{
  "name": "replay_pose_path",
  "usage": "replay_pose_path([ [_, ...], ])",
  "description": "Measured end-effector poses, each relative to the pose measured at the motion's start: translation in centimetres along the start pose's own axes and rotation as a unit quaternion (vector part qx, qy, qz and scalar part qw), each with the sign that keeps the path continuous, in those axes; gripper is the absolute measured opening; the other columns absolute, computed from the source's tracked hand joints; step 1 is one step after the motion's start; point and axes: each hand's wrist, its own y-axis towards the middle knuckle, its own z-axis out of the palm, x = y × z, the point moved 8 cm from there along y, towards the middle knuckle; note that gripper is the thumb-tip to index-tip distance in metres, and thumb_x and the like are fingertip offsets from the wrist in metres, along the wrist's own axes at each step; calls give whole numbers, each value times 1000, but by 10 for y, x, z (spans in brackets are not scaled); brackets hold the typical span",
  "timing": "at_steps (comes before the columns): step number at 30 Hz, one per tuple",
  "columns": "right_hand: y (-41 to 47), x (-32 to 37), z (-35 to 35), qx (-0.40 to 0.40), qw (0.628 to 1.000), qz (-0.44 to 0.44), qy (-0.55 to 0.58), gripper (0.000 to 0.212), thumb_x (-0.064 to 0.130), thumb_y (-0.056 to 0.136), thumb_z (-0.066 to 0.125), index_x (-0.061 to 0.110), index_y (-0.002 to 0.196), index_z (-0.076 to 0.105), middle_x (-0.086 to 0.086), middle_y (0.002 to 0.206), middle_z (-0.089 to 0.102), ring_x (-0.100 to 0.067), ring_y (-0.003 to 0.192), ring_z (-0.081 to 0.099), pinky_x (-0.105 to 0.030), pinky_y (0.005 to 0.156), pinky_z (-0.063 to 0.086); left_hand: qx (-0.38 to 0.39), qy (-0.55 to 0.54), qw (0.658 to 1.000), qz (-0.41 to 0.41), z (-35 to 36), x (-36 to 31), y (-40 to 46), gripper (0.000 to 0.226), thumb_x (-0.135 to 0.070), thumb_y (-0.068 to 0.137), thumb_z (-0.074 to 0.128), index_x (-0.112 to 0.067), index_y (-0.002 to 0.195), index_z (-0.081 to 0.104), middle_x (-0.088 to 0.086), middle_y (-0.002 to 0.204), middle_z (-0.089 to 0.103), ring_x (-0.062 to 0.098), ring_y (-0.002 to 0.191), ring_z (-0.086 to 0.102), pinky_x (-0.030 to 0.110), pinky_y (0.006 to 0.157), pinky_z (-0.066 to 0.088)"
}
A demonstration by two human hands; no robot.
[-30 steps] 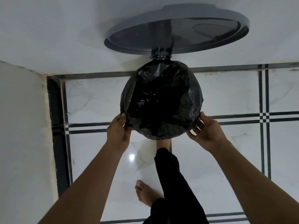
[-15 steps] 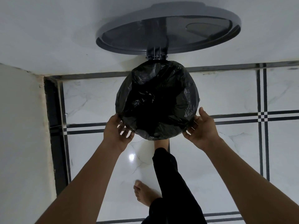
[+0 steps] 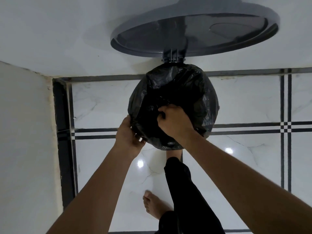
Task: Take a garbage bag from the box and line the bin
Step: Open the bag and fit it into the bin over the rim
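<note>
A black garbage bag (image 3: 194,92) covers the round mouth of the bin, stretched over its rim, so the bin's body is hidden. The grey round lid (image 3: 194,31) stands raised on its hinge behind it, against the white wall. My left hand (image 3: 129,134) grips the bag's edge at the rim's near left side. Reaching over the opening, my right hand (image 3: 173,120) has its fingers curled on the bag's plastic near the middle. The box is out of view.
A white wall (image 3: 25,132) closes the left side and another runs behind the bin. The floor is glossy white tile with dark lines (image 3: 253,129). My black-trousered leg (image 3: 185,191) reaches toward the bin's base, and a bare foot (image 3: 154,206) rests on the floor.
My right hand has left the rim's right side and moved into the middle of the opening, pinching the plastic. My left hand stays at the left rim. The view has tilted slightly.
</note>
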Motion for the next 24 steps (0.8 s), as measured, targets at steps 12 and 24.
replay_pose_path([
  [12,93,-68,112,305,925,128,-185,52,30,106,41,9,154,41,-17,162,35,-37,147,36,-47,121,30,-41,-44,997,50,-12,3,10,21,-43,99,69,-25,108,73,-1,113,77,18,108,70,38,94,58],
  [24,79,-73,113,308,933,110,-150,43,18,109,36,1,146,50,-20,156,43,-35,142,43,-35,116,31,-11,-69,998,-7,-6,7,8,16,-34,98,68,-20,92,70,4,99,70,22,92,68,38,75,58],
])
